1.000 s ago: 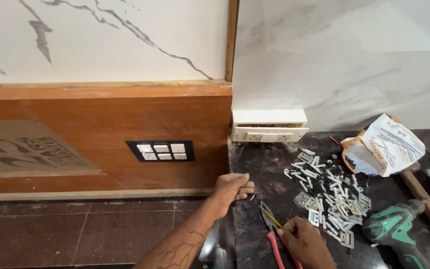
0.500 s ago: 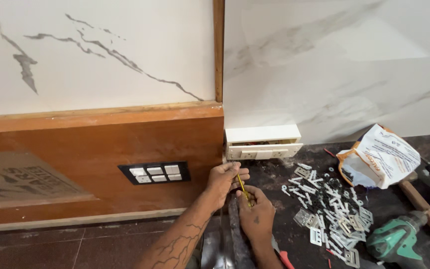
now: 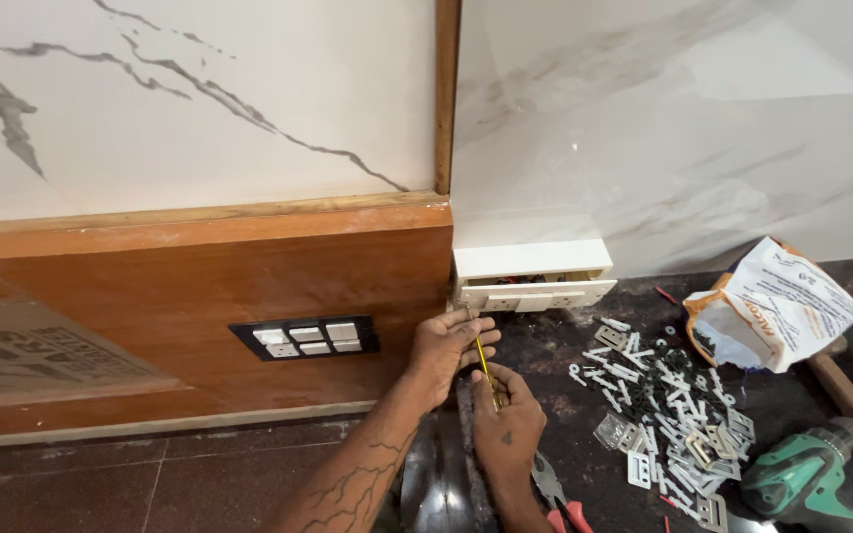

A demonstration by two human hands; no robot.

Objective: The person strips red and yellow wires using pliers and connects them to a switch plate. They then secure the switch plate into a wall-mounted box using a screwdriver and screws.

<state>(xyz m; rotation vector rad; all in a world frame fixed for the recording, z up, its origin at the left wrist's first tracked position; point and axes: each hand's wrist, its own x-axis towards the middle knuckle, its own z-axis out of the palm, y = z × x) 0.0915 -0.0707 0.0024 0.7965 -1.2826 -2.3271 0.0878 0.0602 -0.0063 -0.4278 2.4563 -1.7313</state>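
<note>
Here both hands, left hand (image 3: 446,341) and right hand (image 3: 507,419), grip a yellow screwdriver (image 3: 484,361).

Even, bright diffuse light, soft sheen on the marble wall (image 3: 683,128), faint glare on the dark countertop (image 3: 446,484), shallow shadow under the white box (image 3: 530,276), sharp focus mid-frame, slight softness and wide-angle stretch at edges
</note>
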